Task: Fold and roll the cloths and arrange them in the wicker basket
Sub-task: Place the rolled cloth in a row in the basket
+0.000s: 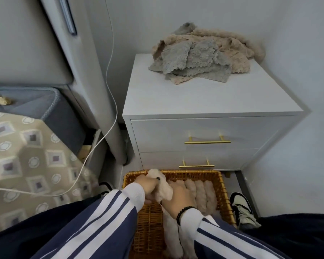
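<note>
Holding: the left hand grips a fluffy beige rolled cloth over the rectangular golden wicker basket; the fingers curl round the roll's near end.
Right hand: the right hand rests against the same roll from the other side; its fingers are hidden below, so I cannot tell whether they hold the roll or only steady it.
Basket contents: a row of pale beige rolled cloths lies side by side on the right half; the left half shows bare weave.
Basket place: on the floor, just in front of the white two-drawer nightstand.
Remaining work: a loose heap of grey and beige scalloped cloths sits on the nightstand top, unfolded, so the task looks well short of done.
Risk one: the roll could loosen as the grip eases, since soft pile springs open.
Risk two: pressing it in could nudge neighbouring rolls askew, because they lie touching.
Risk three: the fringe could snag on the weave.
</note>
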A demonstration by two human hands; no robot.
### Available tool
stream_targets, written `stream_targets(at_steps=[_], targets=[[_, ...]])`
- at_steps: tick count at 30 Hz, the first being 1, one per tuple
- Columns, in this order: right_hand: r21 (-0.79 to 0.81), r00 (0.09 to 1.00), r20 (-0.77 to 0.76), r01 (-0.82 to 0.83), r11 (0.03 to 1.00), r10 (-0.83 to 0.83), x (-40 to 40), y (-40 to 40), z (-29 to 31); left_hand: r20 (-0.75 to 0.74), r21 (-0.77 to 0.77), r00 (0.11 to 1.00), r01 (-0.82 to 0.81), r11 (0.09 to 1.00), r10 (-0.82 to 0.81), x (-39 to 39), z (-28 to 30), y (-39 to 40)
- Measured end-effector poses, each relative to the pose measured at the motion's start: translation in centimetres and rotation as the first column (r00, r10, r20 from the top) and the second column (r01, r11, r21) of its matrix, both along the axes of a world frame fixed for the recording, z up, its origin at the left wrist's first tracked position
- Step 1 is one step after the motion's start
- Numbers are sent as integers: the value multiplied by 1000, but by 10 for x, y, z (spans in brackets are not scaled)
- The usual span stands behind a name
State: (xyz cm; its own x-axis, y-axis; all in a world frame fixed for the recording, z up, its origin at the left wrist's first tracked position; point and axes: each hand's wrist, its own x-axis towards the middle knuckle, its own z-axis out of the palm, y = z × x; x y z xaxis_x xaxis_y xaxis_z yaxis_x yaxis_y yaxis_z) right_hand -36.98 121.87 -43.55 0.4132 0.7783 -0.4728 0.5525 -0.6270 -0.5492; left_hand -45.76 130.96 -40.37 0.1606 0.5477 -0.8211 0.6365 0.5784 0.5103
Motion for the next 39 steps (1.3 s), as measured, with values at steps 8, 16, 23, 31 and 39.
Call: stream_targets(at_steps=[8, 16, 23, 31, 39], targets=[[-55, 978, -193, -93, 994, 81, -20, 9, -39, -30, 47, 991, -129, 991, 131, 4, -60, 1], [-120, 926, -373, -103, 987, 51, -28, 23, -72, -104, 43, 968, -224, 974, 227, -2, -113, 14], [-191, 924, -383, -102, 976, 21, -24, 30, -93, -47, 2, 932, -361, 933, 360, -7, -157, 18], [-238, 914, -395, 2, 971, -98, -22, 33, -121, -66, -17, 912, -407, 913, 405, 4, -173, 31], [-230, 923, -346, 91, 969, -169, -27, 30, -137, -314, 7, 947, -70, 998, 68, 28, -184, 44]])
